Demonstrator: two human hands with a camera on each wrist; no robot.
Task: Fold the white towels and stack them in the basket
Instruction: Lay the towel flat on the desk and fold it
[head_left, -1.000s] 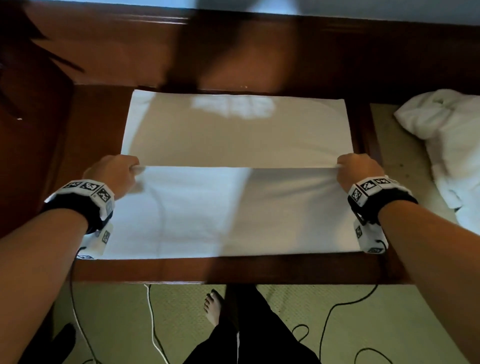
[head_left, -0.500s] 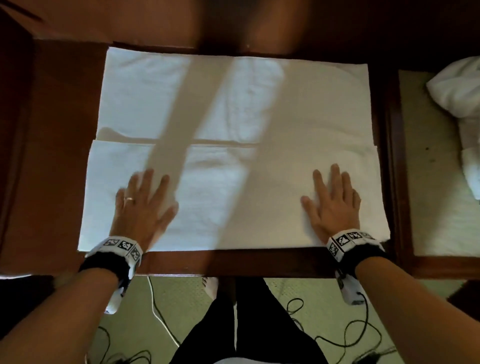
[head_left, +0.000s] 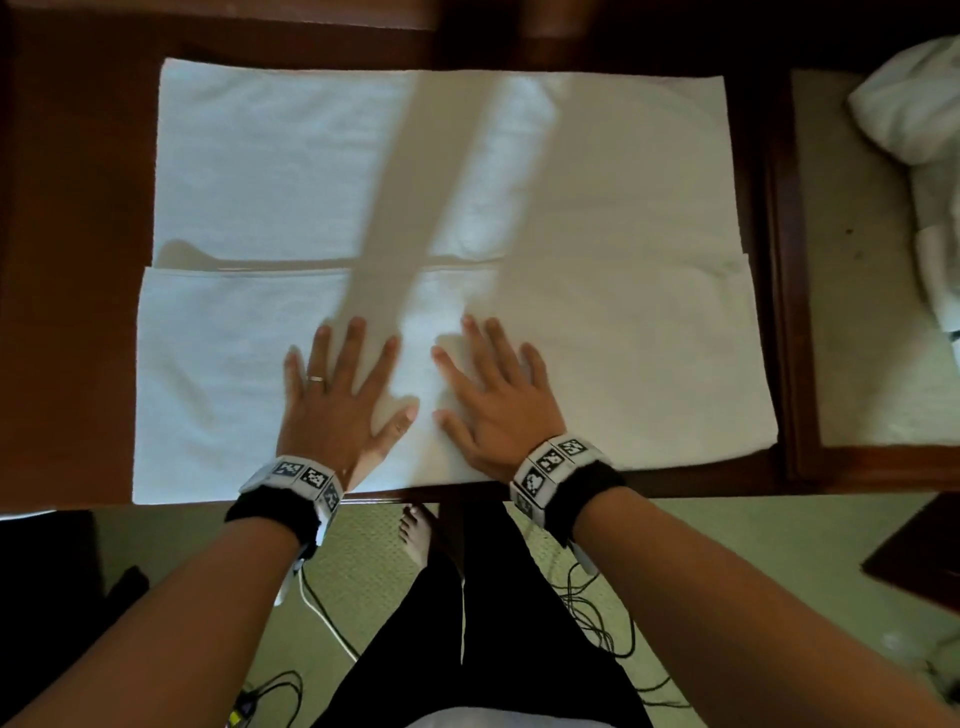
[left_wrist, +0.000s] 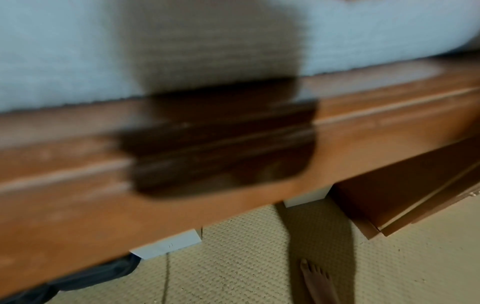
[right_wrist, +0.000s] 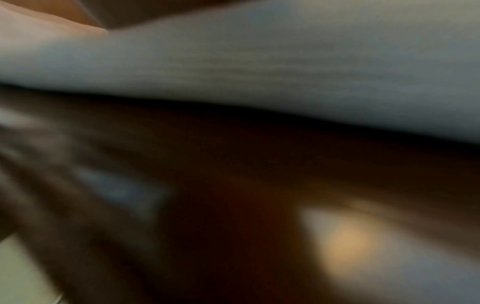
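no readable text, brand, number or sign in any view, only black-and-white square code markers on the left wristband (head_left: 306, 475) and the right wristband (head_left: 550, 462), lower middle of the head view, wrist views blurred

towel (left_wrist: 64, 51): white, blurred, fills the top of the view, lying on the bench up to its near edge
bench (left_wrist: 78, 205): brown wood, its front edge runs across the middle
shadow (left_wrist: 215, 123): dark, falls across towel and bench
floor (left_wrist: 246, 267): beige woven carpet below
foot (left_wrist: 315, 281): bare, on the carpet
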